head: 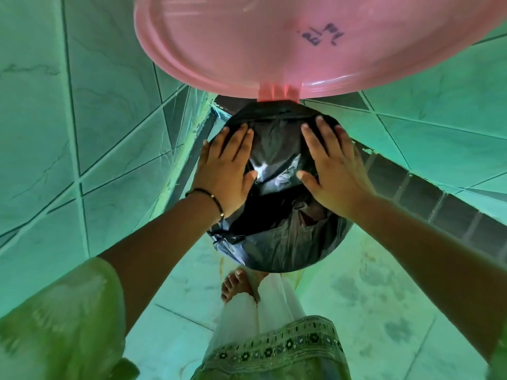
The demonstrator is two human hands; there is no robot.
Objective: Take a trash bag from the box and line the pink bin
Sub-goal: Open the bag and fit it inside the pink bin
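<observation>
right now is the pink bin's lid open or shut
Open: the round pink plastic lid stands raised on its hinge above the black plastic trash bag lining the mouth.

Pale green marbled wall tiles (109, 78) with dark grout lines rise on both sides, meeting in a corner. A band of darker grey tiles (444, 207) runs low along the right wall. The light tiled floor (370, 297) shows dull smudges.

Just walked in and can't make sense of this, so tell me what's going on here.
A person is lining a pink bin with a black trash bag. The bin's hinged lid stands open above. The left hand and right hand lie flat, fingers spread, on opposite sides of the rim, pressing the bag down over it. The bag already drapes over the near edge, with its middle sagging into the bin.
</observation>
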